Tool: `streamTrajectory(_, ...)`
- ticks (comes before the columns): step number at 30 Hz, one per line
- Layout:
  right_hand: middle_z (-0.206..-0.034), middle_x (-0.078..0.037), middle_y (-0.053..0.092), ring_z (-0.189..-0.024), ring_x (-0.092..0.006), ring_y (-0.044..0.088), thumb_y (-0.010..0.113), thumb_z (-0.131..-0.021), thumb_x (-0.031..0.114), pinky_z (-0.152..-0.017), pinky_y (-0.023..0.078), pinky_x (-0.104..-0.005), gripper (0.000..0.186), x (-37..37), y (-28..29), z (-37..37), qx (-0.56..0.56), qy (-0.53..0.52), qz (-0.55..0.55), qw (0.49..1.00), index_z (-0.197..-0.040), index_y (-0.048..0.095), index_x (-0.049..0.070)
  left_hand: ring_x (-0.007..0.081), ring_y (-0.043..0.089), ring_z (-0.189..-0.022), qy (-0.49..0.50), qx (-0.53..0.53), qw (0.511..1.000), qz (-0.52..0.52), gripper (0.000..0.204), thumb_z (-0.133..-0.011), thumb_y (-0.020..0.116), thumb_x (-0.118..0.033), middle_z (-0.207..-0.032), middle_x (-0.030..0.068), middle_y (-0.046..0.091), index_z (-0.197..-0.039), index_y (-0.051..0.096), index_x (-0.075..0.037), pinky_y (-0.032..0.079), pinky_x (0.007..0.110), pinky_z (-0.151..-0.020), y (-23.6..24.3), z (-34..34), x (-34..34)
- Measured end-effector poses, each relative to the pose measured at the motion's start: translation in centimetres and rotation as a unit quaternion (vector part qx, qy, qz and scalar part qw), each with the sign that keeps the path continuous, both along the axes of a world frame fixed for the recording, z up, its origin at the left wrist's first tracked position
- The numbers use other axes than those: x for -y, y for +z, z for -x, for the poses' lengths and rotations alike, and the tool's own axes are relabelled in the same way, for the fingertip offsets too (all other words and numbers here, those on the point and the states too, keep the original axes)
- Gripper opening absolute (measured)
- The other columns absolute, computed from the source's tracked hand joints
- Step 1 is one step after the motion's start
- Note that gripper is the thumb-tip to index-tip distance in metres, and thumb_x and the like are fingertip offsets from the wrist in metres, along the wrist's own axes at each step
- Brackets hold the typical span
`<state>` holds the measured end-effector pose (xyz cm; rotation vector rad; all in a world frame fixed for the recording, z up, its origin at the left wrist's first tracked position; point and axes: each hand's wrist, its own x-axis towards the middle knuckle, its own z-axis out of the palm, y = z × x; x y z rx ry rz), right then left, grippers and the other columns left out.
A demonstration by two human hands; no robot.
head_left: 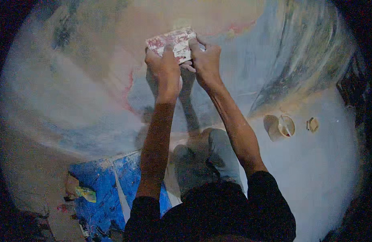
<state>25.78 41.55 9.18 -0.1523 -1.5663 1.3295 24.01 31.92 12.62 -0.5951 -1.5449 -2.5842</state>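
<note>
Both my hands are raised, arms stretched forward, holding a small flat rectangular piece (174, 41), white with reddish blotches. My left hand (165, 68) closes on its near left side, thumb on top. At the right end, my right hand (206, 58) grips the piece with its thumb against the edge; some fingers reach underneath. The piece is tilted and looks brightly lit. Whether it is a card, a board or a packet I cannot tell. Beneath the hands spreads a large painted surface (101, 84) in grey, blue and ochre with red strokes.
Toward the right, a round pale container (286, 126) has a thin stick across it, with a small angular pale object (313, 125) beside it. Lower left lies a blue paint-stained sheet (98, 189), with a crumpled yellow-green scrap (86, 194) at its edge.
</note>
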Motion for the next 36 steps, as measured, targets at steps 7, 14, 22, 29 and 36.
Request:
streamTrajectory(7,-0.070,-0.005,0.061,-0.048,-0.0069,0.051,0.055,-0.093,0.014,-0.035,0.037,-0.0217,0.025,-0.1,-0.5,1.1,-0.034,0.010,0.015,0.999,-0.107,0.063,-0.006,0.0230,0.066,-0.076,0.033,-0.052,0.998,0.031,0.024,-0.085,0.054,0.001,-0.094,0.0172,0.063,-0.107,0.049,0.008,0.055,0.033,-0.062,-0.5,1.1,-0.3)
streamTrajectory(14,-0.064,-0.017,0.064,-0.060,-0.0184,0.060,0.057,-0.089,0.023,-0.060,0.048,-0.0382,0.034,0.8,3.2,-0.7,-0.043,0.026,0.066,0.997,-0.083,0.064,-0.010,0.0226,0.066,-0.074,0.013,-0.077,0.996,0.038,0.022,-0.086,0.055,-0.002,-0.092,0.0162,0.063,-0.106,0.049,0.006,0.056,0.032,-0.058,1.9,0.7,-0.2)
streamTrajectory(22,-0.108,-0.033,0.060,-0.108,-0.0394,0.056,0.059,-0.090,0.030,-0.096,0.040,-0.0438,0.044,0.6,-1.6,0.2,0.038,-0.038,0.060,0.997,-0.106,0.063,-0.011,0.0201,0.066,-0.074,0.014,-0.014,0.998,-0.056,0.019,-0.088,0.055,-0.001,-0.094,0.0146,0.063,-0.106,0.051,0.004,0.055,0.032,-0.059,-0.9,-0.9,0.0)
streamTrajectory(29,-0.096,-0.028,0.066,-0.092,-0.0348,0.065,0.060,-0.087,0.019,-0.087,0.047,-0.0393,0.037,1.5,1.6,-1.5,0.024,-0.059,0.024,0.998,-0.104,0.062,-0.014,0.0206,0.067,-0.075,0.038,-0.030,0.998,0.036,0.021,-0.087,0.055,0.000,-0.096,0.0147,0.063,-0.107,0.051,0.004,0.057,0.032,-0.059,-0.3,0.2,0.4)
streamTrajectory(36,-0.088,-0.026,0.067,-0.082,-0.0287,0.065,0.060,-0.088,0.019,-0.077,0.048,-0.0394,0.033,0.6,1.3,-0.5,0.008,-0.024,0.038,0.999,-0.099,0.064,-0.013,0.0205,0.066,-0.075,0.033,-0.014,0.999,-0.040,0.028,-0.086,0.059,-0.002,-0.095,0.0147,0.063,-0.111,0.049,0.005,0.056,0.031,-0.057,0.0,0.2,-0.5)
